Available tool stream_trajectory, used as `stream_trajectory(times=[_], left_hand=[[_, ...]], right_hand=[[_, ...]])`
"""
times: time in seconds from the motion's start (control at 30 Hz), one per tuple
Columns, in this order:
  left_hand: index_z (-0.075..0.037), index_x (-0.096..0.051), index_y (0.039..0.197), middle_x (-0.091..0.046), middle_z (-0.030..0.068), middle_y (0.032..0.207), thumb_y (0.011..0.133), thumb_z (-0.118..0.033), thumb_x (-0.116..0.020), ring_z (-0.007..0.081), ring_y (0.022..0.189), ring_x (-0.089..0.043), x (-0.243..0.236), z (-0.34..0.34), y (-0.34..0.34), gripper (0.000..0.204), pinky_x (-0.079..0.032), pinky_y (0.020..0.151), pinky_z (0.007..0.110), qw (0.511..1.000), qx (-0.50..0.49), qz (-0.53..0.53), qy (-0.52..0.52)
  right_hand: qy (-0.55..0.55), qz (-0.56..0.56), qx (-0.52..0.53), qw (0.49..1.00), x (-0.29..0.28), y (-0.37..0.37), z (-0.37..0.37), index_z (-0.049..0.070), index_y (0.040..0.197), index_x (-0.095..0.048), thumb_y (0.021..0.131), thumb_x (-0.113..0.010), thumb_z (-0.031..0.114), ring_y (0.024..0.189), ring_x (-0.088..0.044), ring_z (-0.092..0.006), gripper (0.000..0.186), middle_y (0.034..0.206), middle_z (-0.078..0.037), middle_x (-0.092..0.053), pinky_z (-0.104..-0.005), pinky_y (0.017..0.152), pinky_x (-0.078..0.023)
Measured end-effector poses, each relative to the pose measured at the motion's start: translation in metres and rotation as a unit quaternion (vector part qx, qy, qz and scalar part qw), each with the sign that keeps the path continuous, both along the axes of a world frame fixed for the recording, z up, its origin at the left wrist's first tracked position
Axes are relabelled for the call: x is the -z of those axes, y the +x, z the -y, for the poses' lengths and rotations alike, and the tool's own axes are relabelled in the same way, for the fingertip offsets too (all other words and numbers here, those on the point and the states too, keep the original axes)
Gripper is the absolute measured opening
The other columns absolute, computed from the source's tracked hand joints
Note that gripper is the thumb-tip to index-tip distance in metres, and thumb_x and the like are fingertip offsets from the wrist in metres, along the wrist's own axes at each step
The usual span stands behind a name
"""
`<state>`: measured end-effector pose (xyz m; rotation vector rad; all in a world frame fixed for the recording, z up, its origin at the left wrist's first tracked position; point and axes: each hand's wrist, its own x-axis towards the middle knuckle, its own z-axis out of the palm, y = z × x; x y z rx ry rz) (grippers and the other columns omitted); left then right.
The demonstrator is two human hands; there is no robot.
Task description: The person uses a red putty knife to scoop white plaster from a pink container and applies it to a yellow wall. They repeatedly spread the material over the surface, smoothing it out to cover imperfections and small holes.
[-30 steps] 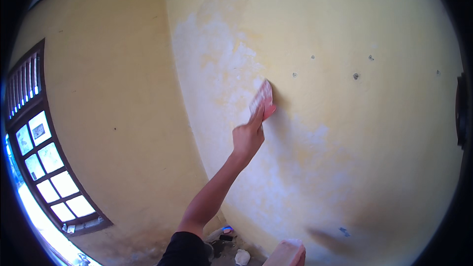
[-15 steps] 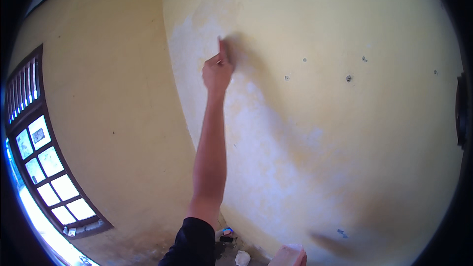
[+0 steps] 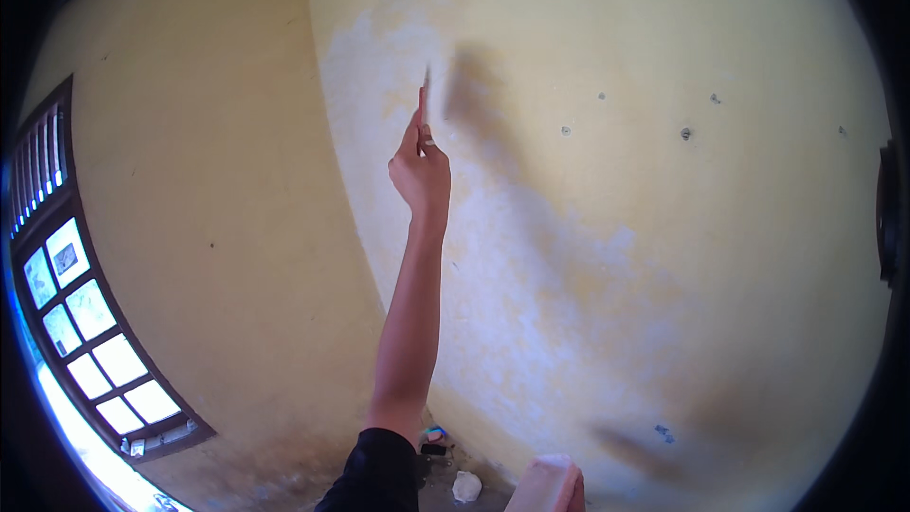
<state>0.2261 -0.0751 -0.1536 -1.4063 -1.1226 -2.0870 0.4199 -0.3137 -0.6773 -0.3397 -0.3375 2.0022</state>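
My left hand is raised in front of the right-hand wall, gripping a thin red scraper, seen nearly edge-on close to the plaster. Whether its blade touches is unclear. Around it the yellow wall carries a broad, patchy coat of white filler, and the arm casts a soft shadow on it. At the bottom edge my right hand shows partly, closed on a pale pink rectangular board with some white material on its top.
The adjoining plain wall has a dark-framed window at left. Small holes dot the right wall. On the floor by the corner lie a white lump or bag and a small dark object. A dark fixture is at far right.
My left hand has moved up and left with the scraper from mid-wall, then slightly down over the last half second, the scraper turning edge-on. The board has barely moved.
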Motion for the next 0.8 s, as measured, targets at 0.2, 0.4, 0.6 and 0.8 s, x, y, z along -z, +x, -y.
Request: stream_trajectory(times=[0.2,0.4,0.6,0.8], left_hand=[[-0.013,-0.059,0.134,-0.07,0.0188,0.081,0.075,0.003,-0.057,0.0348,0.058,-0.065,0.068,-0.027,0.025,0.061,-0.053,0.055,0.043,0.958,-0.108,-0.267,-0.008],[-0.002,-0.07,0.103,-0.071,0.0196,0.091,0.086,0.001,-0.057,0.0315,0.082,-0.071,0.078,0.012,-0.042,0.022,-0.054,0.07,0.039,0.983,0.009,-0.178,-0.049],[0.0,-0.063,0.101,-0.067,0.0251,0.088,0.097,-0.018,-0.055,0.0453,0.082,-0.064,-0.036,-0.053,-0.107,0.02,-0.049,0.072,0.049,0.989,-0.113,-0.076,-0.052],[-0.005,-0.066,0.103,-0.069,0.0235,0.093,0.094,-0.017,-0.055,0.0456,0.089,-0.065,-0.043,-0.06,-0.067,0.019,-0.051,0.076,0.05,0.993,-0.051,-0.068,-0.086]], right_hand=[[0.006,0.001,-0.008,1.0,-0.001,-0.002,-0.001,0.014,0.143,-0.045,0.098,-0.034,0.068,0.117,-0.059,-0.0244,0.071,0.132,-0.006,-0.059,-0.0462,0.1,-0.05],[-0.008,-0.005,-0.012,1.0,0.001,0.003,0.003,0.014,0.143,-0.045,0.098,-0.034,0.068,0.118,-0.059,-0.0245,0.072,0.133,-0.006,-0.058,-0.0461,0.1,-0.05],[-0.007,0.0,-0.007,1.0,-0.003,0.005,0.008,0.014,0.144,-0.045,0.098,-0.033,0.068,0.118,-0.059,-0.0245,0.072,0.133,-0.007,-0.058,-0.046,0.1,-0.05],[-0.002,-0.001,-0.011,1.0,-0.003,0.005,0.008,0.014,0.144,-0.044,0.098,-0.033,0.068,0.119,-0.059,-0.0245,0.073,0.134,-0.007,-0.058,-0.046,0.101,-0.05]])
